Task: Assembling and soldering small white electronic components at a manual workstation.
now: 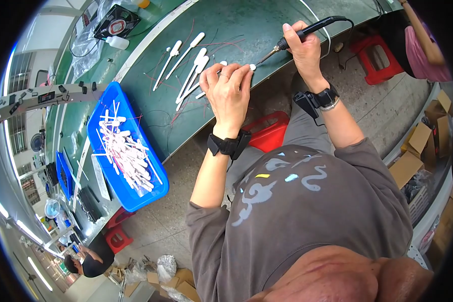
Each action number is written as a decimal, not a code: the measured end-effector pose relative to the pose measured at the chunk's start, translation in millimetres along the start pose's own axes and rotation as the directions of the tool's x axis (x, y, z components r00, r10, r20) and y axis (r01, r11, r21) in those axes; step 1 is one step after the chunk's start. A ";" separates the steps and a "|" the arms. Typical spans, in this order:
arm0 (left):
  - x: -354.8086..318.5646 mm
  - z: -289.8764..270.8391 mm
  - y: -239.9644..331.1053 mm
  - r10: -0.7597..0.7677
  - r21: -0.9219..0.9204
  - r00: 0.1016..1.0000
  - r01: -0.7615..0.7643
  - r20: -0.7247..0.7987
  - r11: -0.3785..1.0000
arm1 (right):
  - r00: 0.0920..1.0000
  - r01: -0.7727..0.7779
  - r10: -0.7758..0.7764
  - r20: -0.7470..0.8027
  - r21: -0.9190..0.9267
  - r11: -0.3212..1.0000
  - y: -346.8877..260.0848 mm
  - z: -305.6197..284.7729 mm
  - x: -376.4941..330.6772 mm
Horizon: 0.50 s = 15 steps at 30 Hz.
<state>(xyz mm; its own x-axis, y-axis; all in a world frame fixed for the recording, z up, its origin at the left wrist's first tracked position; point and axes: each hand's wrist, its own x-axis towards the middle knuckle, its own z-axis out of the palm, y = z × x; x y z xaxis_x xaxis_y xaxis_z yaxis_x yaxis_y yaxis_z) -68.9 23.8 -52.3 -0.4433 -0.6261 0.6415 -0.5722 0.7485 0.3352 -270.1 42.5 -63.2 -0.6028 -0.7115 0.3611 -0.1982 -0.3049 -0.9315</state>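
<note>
My right hand is wrapped round the dark handle of a soldering iron, whose metal tip slants down to the left. Close to that tip, a small white piece shows at the fingertips of my left hand. Those fingers are bent and pressed together, and they hide most of the piece. Whether the tip touches it I cannot tell. Several white plastic sticks with wider heads lie on the green bench mat beyond my left hand, with thin red and dark wires strewn among them.
A blue bin heaped with white sticks stands at the bench's left edge. Farther back are a black fan and a white bottle. Red stools, cardboard boxes and another person's arm are around.
</note>
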 end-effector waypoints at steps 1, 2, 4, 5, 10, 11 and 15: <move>0.2 0.5 0.0 0.001 -0.003 1.000 -0.001 0.000 1.000 | 1.000 -0.001 0.001 0.002 0.005 1.000 0.2 -0.6 0.1; 0.3 0.8 -0.1 0.001 -0.006 1.000 -0.001 0.000 1.000 | 1.000 -0.002 0.002 0.003 0.010 1.000 0.4 -1.1 0.3; 0.4 1.2 -0.3 0.001 -0.007 1.000 -0.001 0.002 1.000 | 1.000 -0.002 0.002 0.004 0.015 1.000 1.3 -1.5 0.5; 0.3 1.3 -0.3 0.000 -0.007 1.000 0.000 0.003 1.000 | 1.000 -0.001 0.001 0.007 0.019 1.000 2.4 -1.5 0.7; 0.5 0.7 0.0 0.002 -0.005 1.000 -0.002 0.007 1.000 | 1.000 0.006 -0.006 0.016 0.034 0.999 3.5 -1.7 0.9; 0.5 0.5 0.0 0.002 -0.004 1.000 -0.002 0.007 1.000 | 1.000 0.008 -0.009 0.019 0.037 0.999 3.4 -1.5 1.0; 0.2 0.2 0.0 0.000 -0.006 1.000 0.000 0.011 1.000 | 0.999 0.031 -0.031 0.006 0.021 0.999 3.2 -1.3 1.3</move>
<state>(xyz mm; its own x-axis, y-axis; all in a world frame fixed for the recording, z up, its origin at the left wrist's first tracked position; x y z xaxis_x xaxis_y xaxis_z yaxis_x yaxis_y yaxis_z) -69.1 23.6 -52.3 -0.4509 -0.6288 0.6336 -0.5684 0.7495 0.3393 -272.5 41.4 -65.7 -0.5914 -0.7057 0.3902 -0.2004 -0.3401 -0.9188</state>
